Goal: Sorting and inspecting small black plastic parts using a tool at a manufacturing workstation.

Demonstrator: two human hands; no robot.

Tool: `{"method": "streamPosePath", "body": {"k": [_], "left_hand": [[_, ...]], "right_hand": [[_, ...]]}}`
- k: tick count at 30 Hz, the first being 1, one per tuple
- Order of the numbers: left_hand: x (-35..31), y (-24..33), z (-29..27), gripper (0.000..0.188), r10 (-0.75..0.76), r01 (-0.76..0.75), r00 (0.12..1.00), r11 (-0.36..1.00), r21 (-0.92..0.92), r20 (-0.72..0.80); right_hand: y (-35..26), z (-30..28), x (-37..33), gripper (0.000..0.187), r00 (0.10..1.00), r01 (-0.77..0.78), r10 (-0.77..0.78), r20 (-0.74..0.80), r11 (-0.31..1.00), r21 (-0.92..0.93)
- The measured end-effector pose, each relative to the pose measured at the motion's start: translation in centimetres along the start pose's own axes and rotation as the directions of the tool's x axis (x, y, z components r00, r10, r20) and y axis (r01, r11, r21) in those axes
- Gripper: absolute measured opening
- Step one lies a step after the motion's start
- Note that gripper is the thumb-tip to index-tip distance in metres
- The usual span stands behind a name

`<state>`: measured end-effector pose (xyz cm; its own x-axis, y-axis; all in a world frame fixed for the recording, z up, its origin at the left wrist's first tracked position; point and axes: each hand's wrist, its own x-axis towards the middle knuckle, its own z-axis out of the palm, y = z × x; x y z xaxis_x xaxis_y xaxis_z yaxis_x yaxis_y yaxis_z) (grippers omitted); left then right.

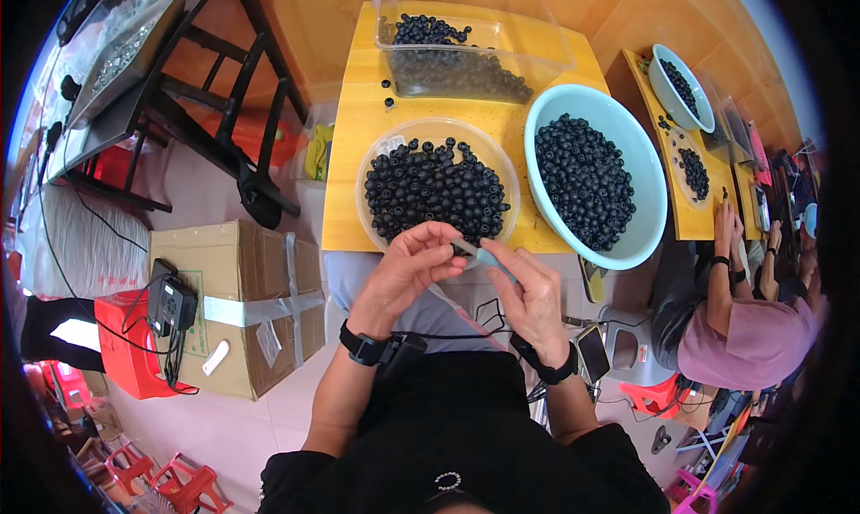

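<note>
Tool [468, 246], thin, pale grey with a light-blue part, sits between the 2 hands by the near rim of the round clear tray [362, 191]. Right hand [527, 301]: fingers pinching the tool. Left hand [412, 263]: fingers curled in close at the tool's tip; can't tell what they grip. Black beads [436, 191] heaped in tray. Light-blue bowl [652, 214] to its right, also full of beads. Clear bin [537, 46] with more behind, same yellow bench [348, 129]. 2 loose beads [389, 103] left of bin.
</note>
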<state>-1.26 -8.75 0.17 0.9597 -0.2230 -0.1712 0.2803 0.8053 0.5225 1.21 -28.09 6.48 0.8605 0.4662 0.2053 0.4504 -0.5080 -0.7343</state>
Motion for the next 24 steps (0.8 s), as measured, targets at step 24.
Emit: {"method": "streamPosePath", "body": {"k": [24], "left_hand": [[-0.15,-1.04,-0.54,0.019,0.029,-0.024,0.999,0.990,-0.141,0.034]], "right_hand": [[0.19,0.82,-0.12,0.033,0.995,0.094,-0.095,-0.009,0.990,-0.104]]}}
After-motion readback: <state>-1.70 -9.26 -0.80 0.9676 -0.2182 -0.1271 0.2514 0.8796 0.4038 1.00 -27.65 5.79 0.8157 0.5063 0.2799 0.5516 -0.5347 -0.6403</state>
